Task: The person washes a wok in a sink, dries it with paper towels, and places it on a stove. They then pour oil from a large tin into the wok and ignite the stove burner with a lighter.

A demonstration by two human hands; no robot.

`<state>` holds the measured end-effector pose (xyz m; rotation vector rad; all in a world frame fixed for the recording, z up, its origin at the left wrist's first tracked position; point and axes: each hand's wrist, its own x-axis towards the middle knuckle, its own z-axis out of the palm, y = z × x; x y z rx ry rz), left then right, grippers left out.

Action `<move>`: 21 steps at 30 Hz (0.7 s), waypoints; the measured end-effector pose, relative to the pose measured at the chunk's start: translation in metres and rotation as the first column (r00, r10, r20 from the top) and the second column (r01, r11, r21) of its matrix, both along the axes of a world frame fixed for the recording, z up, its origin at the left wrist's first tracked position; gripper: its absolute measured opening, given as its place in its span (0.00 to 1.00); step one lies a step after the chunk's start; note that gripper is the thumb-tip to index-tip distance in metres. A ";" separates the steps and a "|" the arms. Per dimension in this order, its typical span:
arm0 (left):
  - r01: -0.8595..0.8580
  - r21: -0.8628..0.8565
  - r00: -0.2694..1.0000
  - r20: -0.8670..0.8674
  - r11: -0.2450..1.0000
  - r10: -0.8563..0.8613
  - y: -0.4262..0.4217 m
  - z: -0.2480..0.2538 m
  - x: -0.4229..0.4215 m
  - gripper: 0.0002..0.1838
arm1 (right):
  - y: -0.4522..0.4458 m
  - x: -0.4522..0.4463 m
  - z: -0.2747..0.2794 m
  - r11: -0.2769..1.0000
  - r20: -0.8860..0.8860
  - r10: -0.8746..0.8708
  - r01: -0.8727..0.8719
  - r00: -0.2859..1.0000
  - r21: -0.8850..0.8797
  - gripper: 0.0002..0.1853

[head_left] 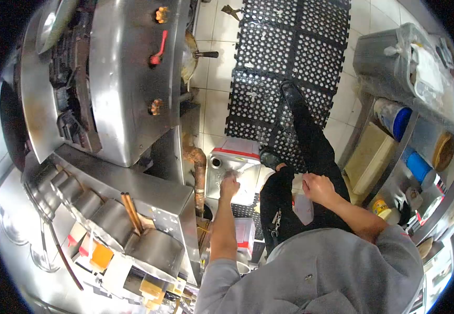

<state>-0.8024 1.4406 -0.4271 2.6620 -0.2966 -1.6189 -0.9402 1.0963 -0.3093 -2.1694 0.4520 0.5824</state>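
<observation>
A white plastic jug with a red band on its side and a dark round spout opening stands on the floor by the stove. Over its top, my left hand is closed, apparently round the jug's handle. My right hand is curled in front of my right thigh, and what its fingers hold, if anything, is hidden. Just below it is a pale translucent piece with a bit of red, too unclear to name.
A steel stove with several knobs and a rusty pipe lies to the left. Steel pots stand at the lower left. On the right are shelves with tubs and a cream container. A black perforated mat covers the floor ahead.
</observation>
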 end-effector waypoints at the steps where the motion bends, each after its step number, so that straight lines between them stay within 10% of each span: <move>1: -0.021 -0.017 0.999 -0.031 1.000 0.021 -0.008 0.005 -0.002 0.11 | -0.002 0.000 0.000 0.998 -0.018 0.047 -0.048 0.999 -0.031 0.07; 11: -0.027 -0.381 0.983 0.156 0.924 0.093 -0.153 0.107 0.031 0.06 | -0.038 0.013 0.013 0.996 -0.181 -0.046 0.058 0.982 0.061 0.08; 14: -0.122 -0.380 0.981 0.092 0.917 0.168 -0.217 0.196 0.054 0.07 | -0.069 0.002 -0.006 0.391 -0.582 -0.620 0.851 0.525 0.351 0.10; 20: -0.128 -0.575 0.972 0.092 0.808 0.218 -0.310 0.411 0.096 0.09 | -0.164 0.021 0.006 0.577 -0.229 -0.726 0.756 0.648 0.309 0.24; 21: -0.133 -0.592 0.969 0.090 0.795 0.229 -0.320 0.449 0.103 0.09 | -0.170 0.040 0.041 0.311 -0.439 -0.754 0.854 0.489 0.417 0.27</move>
